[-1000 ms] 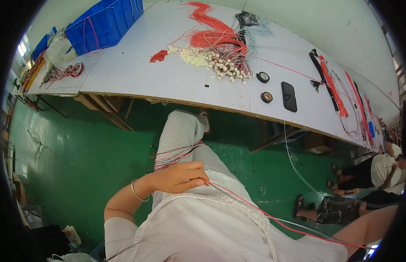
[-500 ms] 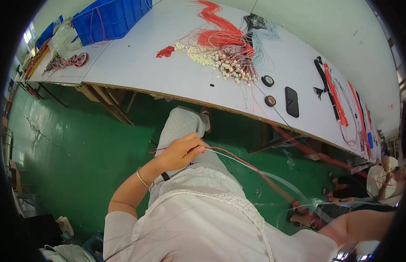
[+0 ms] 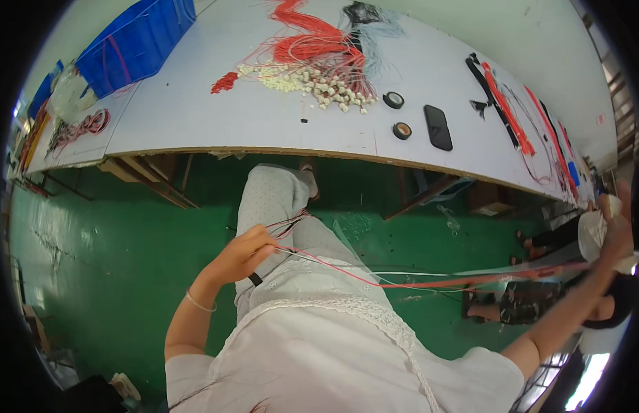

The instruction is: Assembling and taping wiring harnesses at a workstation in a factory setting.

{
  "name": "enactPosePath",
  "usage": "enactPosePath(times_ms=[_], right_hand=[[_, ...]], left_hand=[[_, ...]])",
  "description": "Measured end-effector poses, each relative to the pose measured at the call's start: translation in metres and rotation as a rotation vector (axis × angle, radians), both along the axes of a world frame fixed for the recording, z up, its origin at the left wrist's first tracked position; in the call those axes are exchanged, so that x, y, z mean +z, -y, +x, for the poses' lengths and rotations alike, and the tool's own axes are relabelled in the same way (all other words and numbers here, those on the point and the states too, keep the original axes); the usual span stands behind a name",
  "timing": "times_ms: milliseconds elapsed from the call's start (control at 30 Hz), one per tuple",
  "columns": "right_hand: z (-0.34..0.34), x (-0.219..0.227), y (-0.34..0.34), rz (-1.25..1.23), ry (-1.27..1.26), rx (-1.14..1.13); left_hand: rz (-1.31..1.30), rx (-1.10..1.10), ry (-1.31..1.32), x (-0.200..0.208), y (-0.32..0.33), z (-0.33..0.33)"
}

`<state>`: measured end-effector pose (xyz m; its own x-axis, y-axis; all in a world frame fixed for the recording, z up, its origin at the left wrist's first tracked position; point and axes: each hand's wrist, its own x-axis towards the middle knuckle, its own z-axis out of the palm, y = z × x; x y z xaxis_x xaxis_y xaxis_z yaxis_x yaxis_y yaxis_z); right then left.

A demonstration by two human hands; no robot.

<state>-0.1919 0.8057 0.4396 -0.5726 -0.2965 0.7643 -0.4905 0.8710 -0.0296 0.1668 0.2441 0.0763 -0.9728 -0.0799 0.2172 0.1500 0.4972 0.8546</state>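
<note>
Over my lap, my left hand [image 3: 247, 255] is closed on several thin wires [image 3: 354, 277], red, white and dark. From its fingers the wires stretch rightward across my body. Short wire ends [image 3: 288, 224] stick out beyond the same hand over my trouser leg. My right arm reaches far out to the right, and my right hand [image 3: 616, 230] is smeared by motion near the picture's rim. The wires run toward it but blur along the way, so its grip does not show.
On the white table [image 3: 196, 124] lie red wires [image 3: 319, 48] with white connectors [image 3: 333, 89], two tape rolls [image 3: 402, 131], a black phone [image 3: 438, 127] and wire bundles [image 3: 505, 110]. A blue crate [image 3: 137, 48] stands at the far left. Another person [image 3: 598, 303] is at the right.
My right hand has swung farther out and up at the right, drawing the wires straighter. My left hand has moved slightly left and down. The table has shifted left in view.
</note>
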Motion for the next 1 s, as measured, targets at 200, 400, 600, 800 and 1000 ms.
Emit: enactPosePath(times_ms=[200, 400, 600, 800, 1000], right_hand=[[-0.103, -0.277, 0.168, 0.245, 0.685, 0.254], [-0.092, -0.324, 0.325, 0.162, 0.600, 0.704], [-0.111, -0.334, 0.389, 0.048, 0.477, 0.511], [-0.088, -0.361, 0.367, 0.287, 0.432, 0.564], [0.047, -0.329, 0.368, -0.136, 1.006, 0.942]], left_hand=[[0.427, 0.461, 0.314, -0.042, 0.007, 0.022], [0.718, 0.623, 0.411, -0.048, -0.030, -0.027], [0.778, 0.554, 0.503, -0.058, -0.028, -0.055], [0.853, 0.625, 0.594, -0.045, -0.013, -0.065], [0.756, 0.535, 0.624, -0.038, 0.006, -0.083]])
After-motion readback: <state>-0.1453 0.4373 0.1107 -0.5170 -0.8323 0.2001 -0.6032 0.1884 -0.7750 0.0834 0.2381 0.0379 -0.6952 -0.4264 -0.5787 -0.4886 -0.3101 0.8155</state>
